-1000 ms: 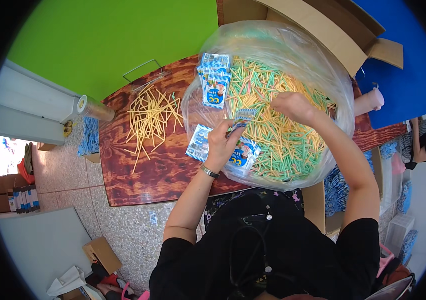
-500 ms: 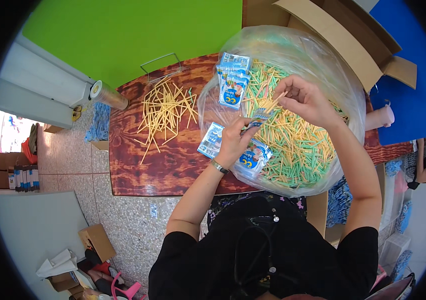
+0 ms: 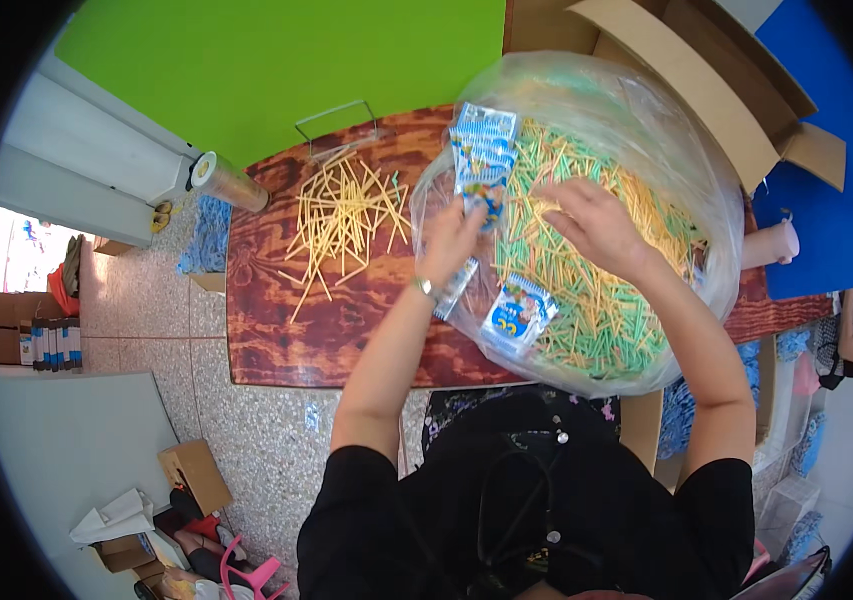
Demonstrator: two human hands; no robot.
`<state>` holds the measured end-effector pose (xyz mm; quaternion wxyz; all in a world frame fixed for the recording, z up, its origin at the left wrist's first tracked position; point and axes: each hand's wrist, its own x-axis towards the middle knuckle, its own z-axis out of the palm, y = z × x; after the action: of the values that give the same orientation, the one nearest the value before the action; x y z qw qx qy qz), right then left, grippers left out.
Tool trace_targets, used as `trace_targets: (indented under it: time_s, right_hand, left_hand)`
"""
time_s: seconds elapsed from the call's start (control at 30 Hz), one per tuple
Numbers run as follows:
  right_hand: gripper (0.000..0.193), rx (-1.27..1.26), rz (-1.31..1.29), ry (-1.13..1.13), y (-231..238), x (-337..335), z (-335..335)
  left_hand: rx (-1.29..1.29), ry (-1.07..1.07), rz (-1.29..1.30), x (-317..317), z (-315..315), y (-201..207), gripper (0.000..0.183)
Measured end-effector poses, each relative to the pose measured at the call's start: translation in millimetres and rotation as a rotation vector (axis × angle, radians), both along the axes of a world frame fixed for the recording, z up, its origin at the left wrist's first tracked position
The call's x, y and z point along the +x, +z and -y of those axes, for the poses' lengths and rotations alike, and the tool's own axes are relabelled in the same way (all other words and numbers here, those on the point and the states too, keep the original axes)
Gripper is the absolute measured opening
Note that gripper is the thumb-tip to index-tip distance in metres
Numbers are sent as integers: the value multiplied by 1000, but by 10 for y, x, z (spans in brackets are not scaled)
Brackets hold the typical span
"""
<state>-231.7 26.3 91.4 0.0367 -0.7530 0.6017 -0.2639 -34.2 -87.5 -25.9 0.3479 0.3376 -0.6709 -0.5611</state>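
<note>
My left hand is closed on the edge of a small blue-and-white packet, at the near end of an overlapping stack of similar packets. Over a big heap of thin yellow and green straw-like sticks, my right hand hovers with its fingers apart, and nothing shows in it. The heap lies in a large clear plastic bag spread open on the table. Another packet rests on the bag's near edge. One more packet is partly hidden beside my left wrist.
Loose yellow sticks are piled on the reddish wood-patterned table, left of the bag. Behind them stands a thin metal wire frame. An open cardboard box is at the back right; a clear cylinder is at the left edge.
My left hand has moved left and away from me to the packet stack. My right hand no longer shows the yellow sticks it held, and its fingers have spread.
</note>
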Motion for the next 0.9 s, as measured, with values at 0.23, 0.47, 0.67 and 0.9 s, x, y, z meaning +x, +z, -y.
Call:
trace_targets:
  time_s: [0.23,0.47,0.67,0.9]
  right_hand:
    - [27,426,-320,-6,-622,480,-273]
    - [23,387,-254,-1,-803,493,-305]
    - [11,145,-331,66,-505,379,-399]
    - [12,274,321,-16,-314,266,-465]
  left_hand:
    - [-255,80,348,-75,528,-288,31]
    - [-756,331,241,88,-1,85,23]
    - [-462,-124,208,381,-795,274,20]
    - [-58,-189,298,292,-896,240,20]
